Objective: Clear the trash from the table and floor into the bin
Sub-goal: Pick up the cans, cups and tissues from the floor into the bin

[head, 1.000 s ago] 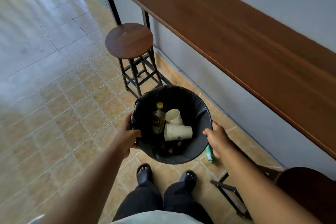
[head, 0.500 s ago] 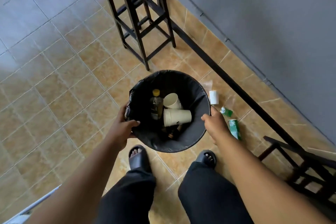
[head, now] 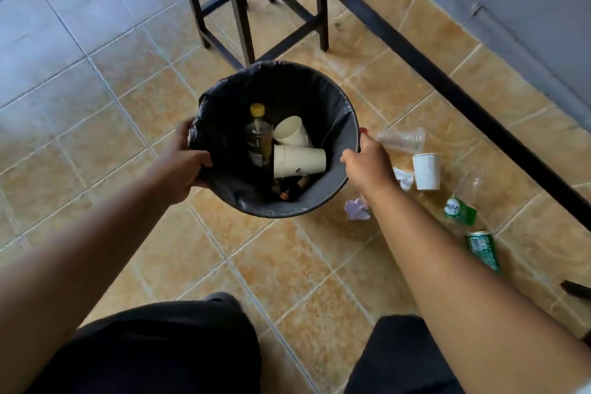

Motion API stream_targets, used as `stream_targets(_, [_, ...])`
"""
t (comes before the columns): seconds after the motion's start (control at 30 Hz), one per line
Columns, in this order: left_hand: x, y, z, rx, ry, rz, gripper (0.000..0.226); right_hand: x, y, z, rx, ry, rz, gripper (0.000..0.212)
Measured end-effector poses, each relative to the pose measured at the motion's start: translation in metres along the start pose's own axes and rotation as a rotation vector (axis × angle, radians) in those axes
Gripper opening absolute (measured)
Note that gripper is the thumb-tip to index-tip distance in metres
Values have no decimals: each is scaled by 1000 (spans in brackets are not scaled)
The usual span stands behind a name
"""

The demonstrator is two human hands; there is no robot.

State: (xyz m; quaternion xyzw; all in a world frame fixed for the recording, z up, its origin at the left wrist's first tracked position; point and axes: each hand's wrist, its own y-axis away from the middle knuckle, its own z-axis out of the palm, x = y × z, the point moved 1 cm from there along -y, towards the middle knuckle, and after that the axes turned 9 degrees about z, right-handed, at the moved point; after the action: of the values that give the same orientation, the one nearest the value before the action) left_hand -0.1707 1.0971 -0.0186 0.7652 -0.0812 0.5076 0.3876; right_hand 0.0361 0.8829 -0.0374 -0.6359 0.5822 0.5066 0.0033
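Observation:
The bin (head: 323, 86), lined with a black bag, is held at its rim by my left hand (head: 182, 163) on the left side and my right hand (head: 367, 166) on the right. Inside lie a yellow-capped bottle (head: 258, 134) and two cream paper cups (head: 299, 161). On the floor to the right of the bin lie a clear plastic cup (head: 401, 139), a white paper cup (head: 426, 171), a crumpled white paper (head: 404, 177), a crumpled pale purple paper (head: 356, 209), a clear bottle with a green label (head: 460, 205) and a green can (head: 483, 249).
A black stool frame (head: 243, 0) stands just behind the bin. A dark table foot bar (head: 447, 80) runs diagonally along the grey wall (head: 527, 0) on the right. My legs in dark trousers (head: 166, 349) fill the bottom. Tiled floor (head: 80, 89) extends to the left.
The view has tilted further down and closer to the floor. The bin, held in both hands, has come lower, and more floor trash to its right has come into sight.

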Motion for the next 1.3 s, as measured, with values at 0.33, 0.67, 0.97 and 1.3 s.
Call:
stream_targets(0.33, [-9, -35, -1, -46, 32, 31, 80, 3, -35, 19, 53, 2, -66, 10])
stream_targets(0.67, [-7, -43, -26, -46, -56, 32, 76, 7, -28, 33, 64, 58, -142, 22])
stream_targets(0.97, [64, -11, 15, 151, -385, 521, 59, 37, -79, -67, 111, 401, -108, 58])
stream_targets(1.3, [68, -2, 245, -469, -605, 471, 47, 116, -123, -158, 195, 735, 36, 42])
